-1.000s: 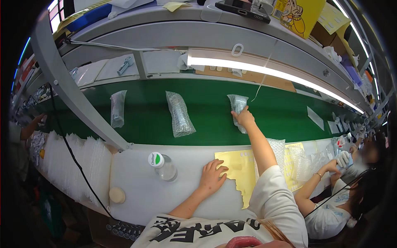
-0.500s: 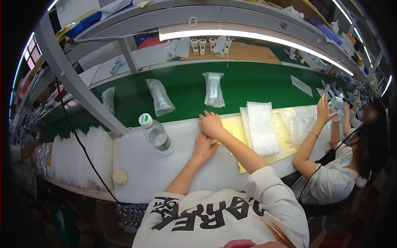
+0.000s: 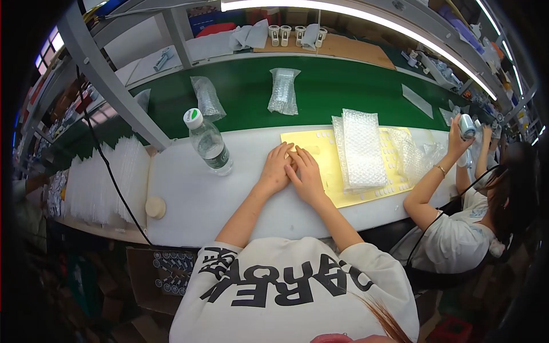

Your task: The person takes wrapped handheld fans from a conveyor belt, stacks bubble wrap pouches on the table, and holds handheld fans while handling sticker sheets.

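My left hand (image 3: pixel 275 170) and my right hand (image 3: pixel 306 176) rest side by side at the left edge of a yellow sheet (image 3: pixel 343 198), their fingers touching. Both hands lie flat, fingers stretched out, holding nothing. To the right, bubble-wrap bags (image 3: pixel 364 150) are stacked on the sheet. A water bottle (image 3: pixel 210 146) with a white and green cap stands left of my hands. Beyond, on the green belt (image 3: pixel 246 86), lie a wrapped packet (image 3: pixel 283 91) and another wrapped packet (image 3: pixel 207 98).
A round beige lid (image 3: pixel 155 207) and a row of upright white sheets (image 3: pixel 108 183) are at the left. A metal post (image 3: pixel 114 80) crosses there. A co-worker (image 3: pixel 452 228) at the right holds a light-blue device (image 3: pixel 467 127). Below the table is a box of parts (image 3: pixel 171 271).
My right hand has come back from the packet on the belt, let it go, and now lies beside my left hand. The belt's packets have shifted left, and the view has tilted.
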A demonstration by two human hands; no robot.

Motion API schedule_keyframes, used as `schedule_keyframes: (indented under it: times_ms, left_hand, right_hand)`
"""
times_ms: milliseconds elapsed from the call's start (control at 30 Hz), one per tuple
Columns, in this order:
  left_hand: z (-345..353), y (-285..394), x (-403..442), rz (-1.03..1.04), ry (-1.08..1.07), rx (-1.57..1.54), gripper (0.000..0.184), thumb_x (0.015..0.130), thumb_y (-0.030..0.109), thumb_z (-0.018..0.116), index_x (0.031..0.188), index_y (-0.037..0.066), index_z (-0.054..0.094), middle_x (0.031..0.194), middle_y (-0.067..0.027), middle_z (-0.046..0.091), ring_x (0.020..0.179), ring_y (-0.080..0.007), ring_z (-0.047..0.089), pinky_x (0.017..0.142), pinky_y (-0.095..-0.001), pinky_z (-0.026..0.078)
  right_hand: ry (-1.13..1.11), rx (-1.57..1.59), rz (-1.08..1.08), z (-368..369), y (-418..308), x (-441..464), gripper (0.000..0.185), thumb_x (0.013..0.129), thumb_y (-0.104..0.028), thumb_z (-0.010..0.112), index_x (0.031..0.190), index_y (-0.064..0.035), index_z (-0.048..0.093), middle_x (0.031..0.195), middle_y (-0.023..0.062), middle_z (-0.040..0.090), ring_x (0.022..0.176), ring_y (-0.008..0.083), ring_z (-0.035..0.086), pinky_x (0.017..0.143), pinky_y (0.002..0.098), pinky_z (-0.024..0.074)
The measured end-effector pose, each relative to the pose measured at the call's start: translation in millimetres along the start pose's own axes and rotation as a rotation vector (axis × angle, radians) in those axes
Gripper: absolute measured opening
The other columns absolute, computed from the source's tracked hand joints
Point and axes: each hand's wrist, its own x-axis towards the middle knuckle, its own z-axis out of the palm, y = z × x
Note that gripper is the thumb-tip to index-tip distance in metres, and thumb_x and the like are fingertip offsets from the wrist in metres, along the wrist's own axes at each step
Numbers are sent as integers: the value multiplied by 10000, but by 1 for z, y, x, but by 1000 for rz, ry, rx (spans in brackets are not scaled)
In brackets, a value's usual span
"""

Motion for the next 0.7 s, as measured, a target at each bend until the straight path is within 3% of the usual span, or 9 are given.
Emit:
schedule_keyframes:
  times_ms: [167,233,300,500,633,700]
  left_hand:
    - [5,1,3,-73,-50,-24,369,830,208,516,1157,37,524,1276,-116,455,1240,-277,353,1016,-373,281]
    - [12,-7,2,-7,-29,56,375,823,211,527,1158,43,526,1255,-108,464,1217,-273,371,1003,-371,289]
    - [17,-11,2,56,-11,138,382,815,214,539,1159,49,528,1234,-100,473,1193,-270,389,990,-368,297]
    - [12,-1,11,-47,-7,61,400,796,218,565,1163,65,532,1149,-88,484,1089,-252,427,926,-350,325]
    - [14,6,21,-103,4,175,371,779,221,585,1130,103,565,1067,-71,477,991,-223,424,867,-336,326]
    - [14,7,21,-91,13,180,348,778,219,586,1109,111,576,1063,-69,475,987,-221,420,865,-336,322]
  right_hand:
    - [-3,72,79,-1,11,-1,362,828,-168,567,1152,-16,511,1246,170,468,1161,323,429,974,379,336]
    - [11,142,135,-2,15,-2,379,821,-157,573,1164,-18,496,1256,169,456,1164,321,424,979,375,328]
    - [253,-144,113,-6,17,-1,431,793,-130,581,1191,-20,457,1264,163,440,1139,303,436,978,357,321]
    - [241,-130,311,-2,23,-4,475,726,-104,590,1181,-43,465,1174,123,510,1124,254,442,965,387,318]
    - [224,196,429,-13,25,-3,433,746,-74,569,1160,-15,455,1103,138,521,1024,264,488,935,337,345]
    - [219,206,431,-14,23,-4,427,741,-70,570,1150,-17,460,1084,135,528,1010,263,494,926,338,350]
